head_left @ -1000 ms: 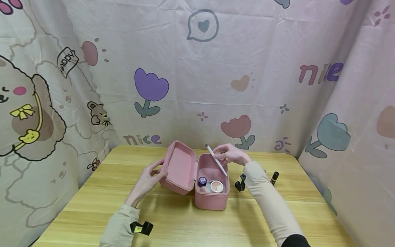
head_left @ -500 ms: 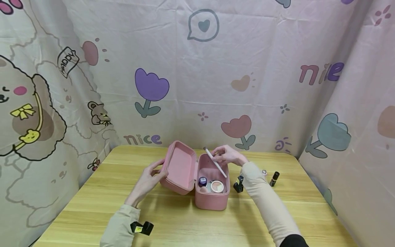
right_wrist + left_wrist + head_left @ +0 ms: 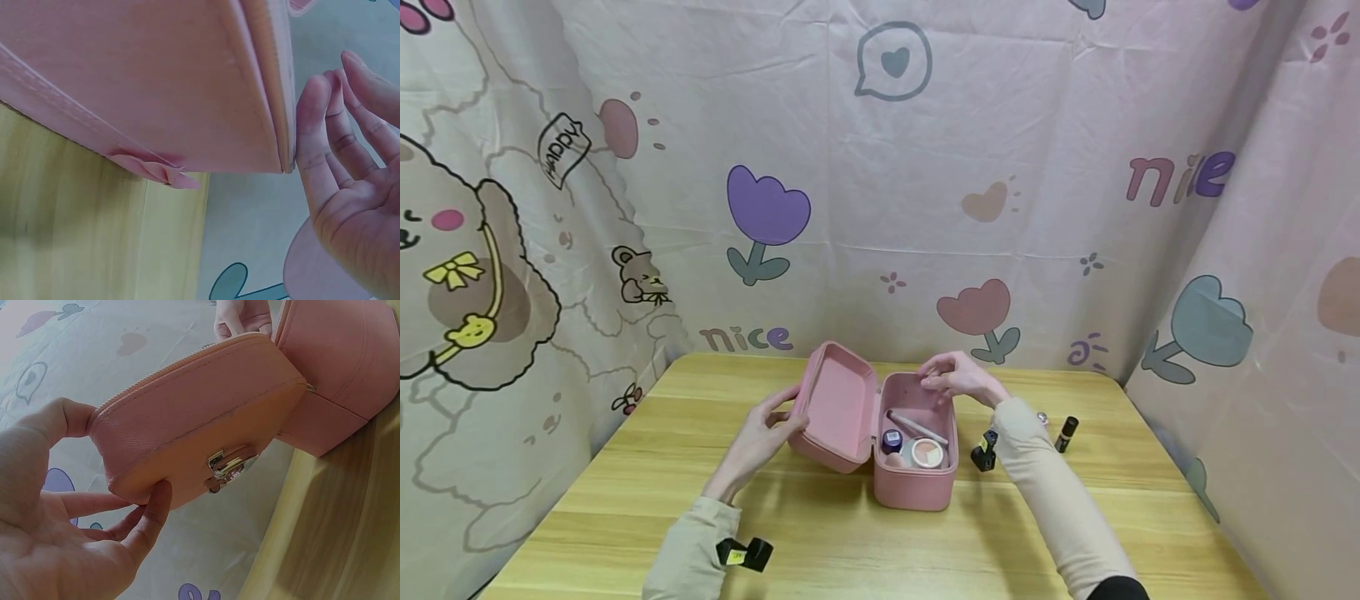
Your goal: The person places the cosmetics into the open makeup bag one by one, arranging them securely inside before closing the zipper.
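My left hand (image 3: pixel 762 439) grips the edge of the raised lid (image 3: pixel 838 407) of a pink cosmetic case (image 3: pixel 913 492), thumb at the zipper side, fingers under the outer face. The lid's gold clasp (image 3: pixel 231 467) shows in the left wrist view. Inside the case, a white-handled makeup brush (image 3: pixel 919 427) lies slantwise behind a round compact (image 3: pixel 927 453) with a pale palette. A dark purple-lidded jar (image 3: pixel 892 441) and a pinkish sponge (image 3: pixel 895 460) sit left of the compact. At the far right rim, my right hand (image 3: pixel 962 379) holds nothing, its fingers bent loosely right beside the case.
A black tube (image 3: pixel 1066 434) with a gold band and a small shiny item (image 3: pixel 1042 418), partly behind the right sleeve, are on the wooden table (image 3: pixel 820 546) to the right. A printed curtain (image 3: pixel 880 208) hangs behind and along both sides.
The right hand has let go of the makeup brush, which has dropped into the case behind the compact. The left hand and the lid have stayed in place.
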### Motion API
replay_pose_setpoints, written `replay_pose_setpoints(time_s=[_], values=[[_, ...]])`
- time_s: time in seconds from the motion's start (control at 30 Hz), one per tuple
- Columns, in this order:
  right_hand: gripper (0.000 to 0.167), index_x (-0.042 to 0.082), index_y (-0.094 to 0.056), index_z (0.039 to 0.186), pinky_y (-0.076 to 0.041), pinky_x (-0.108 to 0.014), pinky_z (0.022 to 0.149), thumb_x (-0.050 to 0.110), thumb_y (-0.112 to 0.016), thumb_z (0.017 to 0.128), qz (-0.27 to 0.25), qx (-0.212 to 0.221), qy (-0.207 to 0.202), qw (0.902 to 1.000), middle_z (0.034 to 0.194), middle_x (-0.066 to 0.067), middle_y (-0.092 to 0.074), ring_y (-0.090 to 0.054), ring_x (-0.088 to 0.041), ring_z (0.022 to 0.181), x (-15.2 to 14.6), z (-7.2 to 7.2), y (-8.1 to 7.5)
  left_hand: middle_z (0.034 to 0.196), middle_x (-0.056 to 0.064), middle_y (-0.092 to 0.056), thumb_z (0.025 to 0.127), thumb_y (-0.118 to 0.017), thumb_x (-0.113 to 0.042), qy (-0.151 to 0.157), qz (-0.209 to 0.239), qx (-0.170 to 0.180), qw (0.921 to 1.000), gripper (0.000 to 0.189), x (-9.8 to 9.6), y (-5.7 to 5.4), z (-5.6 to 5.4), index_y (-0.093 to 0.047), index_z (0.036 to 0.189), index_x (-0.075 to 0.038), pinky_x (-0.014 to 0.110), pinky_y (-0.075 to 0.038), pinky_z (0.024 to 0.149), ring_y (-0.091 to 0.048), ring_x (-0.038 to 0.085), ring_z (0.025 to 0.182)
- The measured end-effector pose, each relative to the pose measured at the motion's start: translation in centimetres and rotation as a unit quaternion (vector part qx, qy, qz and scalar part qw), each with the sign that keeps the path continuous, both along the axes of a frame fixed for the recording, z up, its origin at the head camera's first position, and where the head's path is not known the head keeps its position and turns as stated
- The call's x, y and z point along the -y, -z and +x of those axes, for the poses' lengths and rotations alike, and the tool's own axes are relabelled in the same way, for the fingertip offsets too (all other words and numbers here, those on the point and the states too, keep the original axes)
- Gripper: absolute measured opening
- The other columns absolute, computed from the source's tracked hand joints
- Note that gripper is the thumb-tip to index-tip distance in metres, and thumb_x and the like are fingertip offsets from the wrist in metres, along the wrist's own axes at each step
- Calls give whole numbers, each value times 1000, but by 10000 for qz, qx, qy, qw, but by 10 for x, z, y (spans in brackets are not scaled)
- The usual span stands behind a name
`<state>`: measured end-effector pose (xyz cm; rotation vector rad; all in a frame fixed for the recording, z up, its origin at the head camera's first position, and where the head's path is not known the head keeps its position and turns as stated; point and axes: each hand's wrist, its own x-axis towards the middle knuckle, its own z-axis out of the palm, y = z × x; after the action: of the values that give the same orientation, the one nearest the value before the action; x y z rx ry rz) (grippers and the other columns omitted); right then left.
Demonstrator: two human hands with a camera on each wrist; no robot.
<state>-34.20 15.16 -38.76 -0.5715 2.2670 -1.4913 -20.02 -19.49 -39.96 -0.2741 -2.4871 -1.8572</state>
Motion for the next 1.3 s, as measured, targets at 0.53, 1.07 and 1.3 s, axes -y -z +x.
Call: replay_pose_setpoints(time_s=[0.53,1.07,1.3], values=[[41,-17,-54,126,-55,-21,62,6,-66,95,-1125,-7,617,9917,80,1,-67,-60,-10,68,-24,14,15,156,26,-37,98,-62,-14,14,71,-66,10000,63,-1,1,0,-36,153,1,18,-52,85,-56,37,126],[35,-14,-56,124,-57,-23,58,9,-62,98,-775,-315,1554,9843,78,-1,-62,-59,-9,67,-54,40,42,158,27,-34,98,-61,-12,53,99,-134,9998,63,-1,1,0,-35,153,2,17,-51,86,-54,42,129],[30,-9,-62,118,-59,-44,72,10,-63,95,1231,-1052,2538,9536,88,-20,-70,-66,-26,64,-61,51,56,158,26,-33,98,-61,-12,67,92,-137,9998,63,-1,2,0,-35,153,2,17,-52,86,-54,42,129]])
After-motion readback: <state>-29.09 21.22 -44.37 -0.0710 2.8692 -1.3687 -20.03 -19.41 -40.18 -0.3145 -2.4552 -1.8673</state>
